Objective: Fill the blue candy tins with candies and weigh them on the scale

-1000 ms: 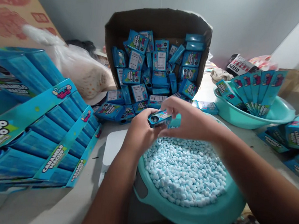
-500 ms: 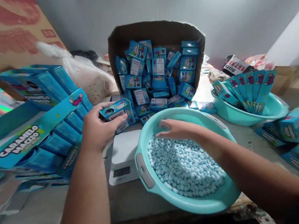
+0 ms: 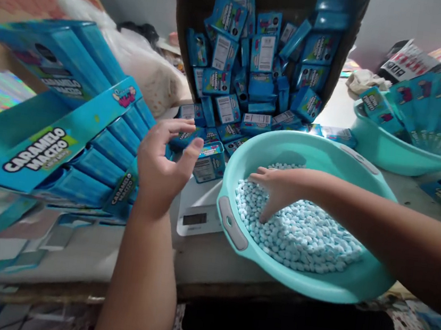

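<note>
My left hand [image 3: 163,166] is raised with thumb and fingers curved apart, and nothing shows between them. Just right of its thumb stands a blue candy box [image 3: 209,164] at the back of a white kitchen scale [image 3: 193,226]. My right hand [image 3: 279,189] reaches into a turquoise bowl [image 3: 301,279] from the right. Its fingers and thumb are spread, with the tips at the small pale blue candies [image 3: 303,242]. Whether any candies sit under the palm is hidden.
A tilted carton [image 3: 353,47] full of blue boxes stands behind the bowl. To the left is a display box [image 3: 40,156] with rows of blue packs. A second turquoise bowl [image 3: 386,156] at the right holds folded blue cartons [image 3: 432,105].
My left hand has let go of the blue candy box it held and has opened. My right hand has lowered to the candies. The view has tilted down.
</note>
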`<move>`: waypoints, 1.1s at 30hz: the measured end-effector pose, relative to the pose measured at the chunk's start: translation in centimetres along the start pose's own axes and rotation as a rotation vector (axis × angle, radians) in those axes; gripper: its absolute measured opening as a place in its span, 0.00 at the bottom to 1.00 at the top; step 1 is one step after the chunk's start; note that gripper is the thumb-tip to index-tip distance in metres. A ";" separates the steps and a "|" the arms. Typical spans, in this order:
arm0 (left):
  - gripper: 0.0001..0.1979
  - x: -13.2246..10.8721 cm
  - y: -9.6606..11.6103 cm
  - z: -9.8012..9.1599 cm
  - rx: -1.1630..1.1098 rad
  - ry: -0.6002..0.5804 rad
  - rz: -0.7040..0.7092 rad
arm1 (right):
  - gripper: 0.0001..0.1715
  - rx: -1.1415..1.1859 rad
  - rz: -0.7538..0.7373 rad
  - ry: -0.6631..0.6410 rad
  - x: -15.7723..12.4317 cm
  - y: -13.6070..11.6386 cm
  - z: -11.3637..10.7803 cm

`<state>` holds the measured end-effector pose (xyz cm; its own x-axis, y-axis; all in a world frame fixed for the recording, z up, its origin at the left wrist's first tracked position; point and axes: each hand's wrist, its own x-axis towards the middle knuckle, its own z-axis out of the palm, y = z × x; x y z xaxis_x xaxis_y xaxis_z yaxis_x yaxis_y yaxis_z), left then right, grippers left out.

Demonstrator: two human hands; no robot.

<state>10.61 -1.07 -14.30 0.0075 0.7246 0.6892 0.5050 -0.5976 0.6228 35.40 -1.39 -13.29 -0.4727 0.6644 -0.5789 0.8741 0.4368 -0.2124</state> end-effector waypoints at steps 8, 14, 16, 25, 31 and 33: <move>0.14 -0.4 -0.8 -0.5 0.166 0.093 -0.036 | 0.58 -0.011 -0.062 0.026 0.7 0.5 1.1; 0.17 -0.3 -1.3 -0.4 0.195 0.087 -0.037 | 0.37 -0.006 -0.054 0.082 0.7 0.3 1.5; 0.18 -0.3 -1.5 -0.3 0.199 0.083 -0.031 | 0.30 -0.002 -0.044 0.097 0.5 0.4 1.4; 0.18 -0.1 -1.7 -0.1 0.184 0.035 -0.068 | 0.24 0.027 -0.004 0.135 0.1 1.3 1.4; 0.35 0.1 -2.5 -1.2 0.130 -0.437 -0.315 | 0.31 0.029 0.024 0.060 0.8 1.2 1.3; 0.40 0.2 -2.8 -1.4 0.246 -0.568 -0.420 | 0.33 0.033 0.014 0.039 1.1 1.2 1.2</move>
<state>8.04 0.27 -15.39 0.1823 0.9805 0.0729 0.7413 -0.1858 0.6450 36.07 -0.87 -15.10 -0.4640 0.6939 -0.5506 0.8835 0.4074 -0.2312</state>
